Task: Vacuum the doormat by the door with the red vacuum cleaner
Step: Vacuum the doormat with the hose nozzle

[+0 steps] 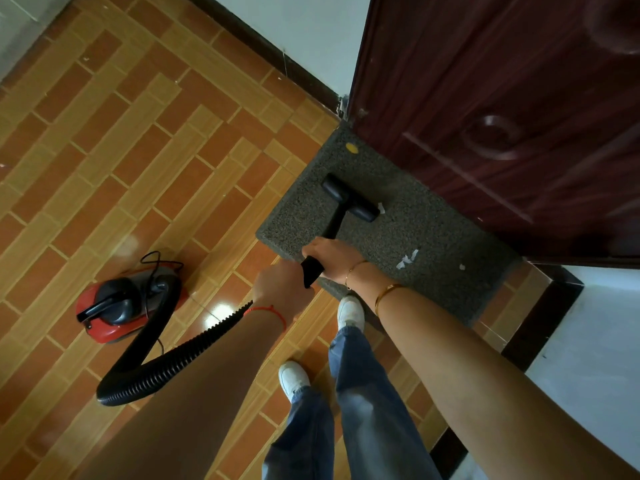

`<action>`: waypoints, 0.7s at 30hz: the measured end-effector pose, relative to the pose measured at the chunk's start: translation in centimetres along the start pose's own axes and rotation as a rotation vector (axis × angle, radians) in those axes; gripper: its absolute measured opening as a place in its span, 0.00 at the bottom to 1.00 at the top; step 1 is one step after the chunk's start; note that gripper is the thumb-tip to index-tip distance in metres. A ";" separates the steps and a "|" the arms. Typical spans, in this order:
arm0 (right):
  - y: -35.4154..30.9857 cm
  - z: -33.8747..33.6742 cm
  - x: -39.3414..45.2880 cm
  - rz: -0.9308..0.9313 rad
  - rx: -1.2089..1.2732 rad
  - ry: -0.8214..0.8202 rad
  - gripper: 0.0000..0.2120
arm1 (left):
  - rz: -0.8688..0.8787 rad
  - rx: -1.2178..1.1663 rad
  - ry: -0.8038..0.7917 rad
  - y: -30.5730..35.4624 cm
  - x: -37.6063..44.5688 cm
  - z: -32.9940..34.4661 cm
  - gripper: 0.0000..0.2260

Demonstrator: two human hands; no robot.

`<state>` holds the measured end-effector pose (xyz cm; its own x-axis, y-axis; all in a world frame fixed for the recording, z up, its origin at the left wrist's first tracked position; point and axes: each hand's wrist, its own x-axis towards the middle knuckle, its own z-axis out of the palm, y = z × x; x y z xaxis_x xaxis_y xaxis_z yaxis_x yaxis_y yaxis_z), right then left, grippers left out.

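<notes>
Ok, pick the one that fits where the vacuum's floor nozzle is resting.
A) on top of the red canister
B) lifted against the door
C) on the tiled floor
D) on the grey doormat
D: the black floor nozzle lies flat on the grey doormat, beside a white paper scrap.

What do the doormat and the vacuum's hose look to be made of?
The doormat looks like coarse, speckled grey looped fibre, probably synthetic: its surface is grainy and matte. The hose looks like black flexible plastic: it is ribbed, bends in a curve and shines slightly.
</notes>
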<state>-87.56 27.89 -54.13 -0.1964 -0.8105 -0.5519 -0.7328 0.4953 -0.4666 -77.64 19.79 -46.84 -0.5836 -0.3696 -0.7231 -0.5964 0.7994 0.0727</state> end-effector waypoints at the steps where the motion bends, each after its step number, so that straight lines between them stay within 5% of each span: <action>1: 0.8 -0.7 0.2 0.000 -0.007 0.000 0.05 | -0.005 -0.007 0.004 0.7 0.7 -0.5 0.08; 12: 9.8 -7.5 2.5 0.020 -0.067 -0.014 0.06 | 0.037 -0.064 -0.007 7.6 8.0 -5.4 0.04; 21: 8.9 -7.6 3.0 -0.004 -0.112 -0.019 0.05 | 0.016 -0.072 0.001 6.7 7.9 -5.3 0.04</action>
<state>-99.65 27.48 -54.69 -0.1819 -0.8055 -0.5640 -0.8017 0.4535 -0.3892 -89.15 19.73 -48.38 -0.5940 -0.3577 -0.7206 -0.6250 0.7691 0.1335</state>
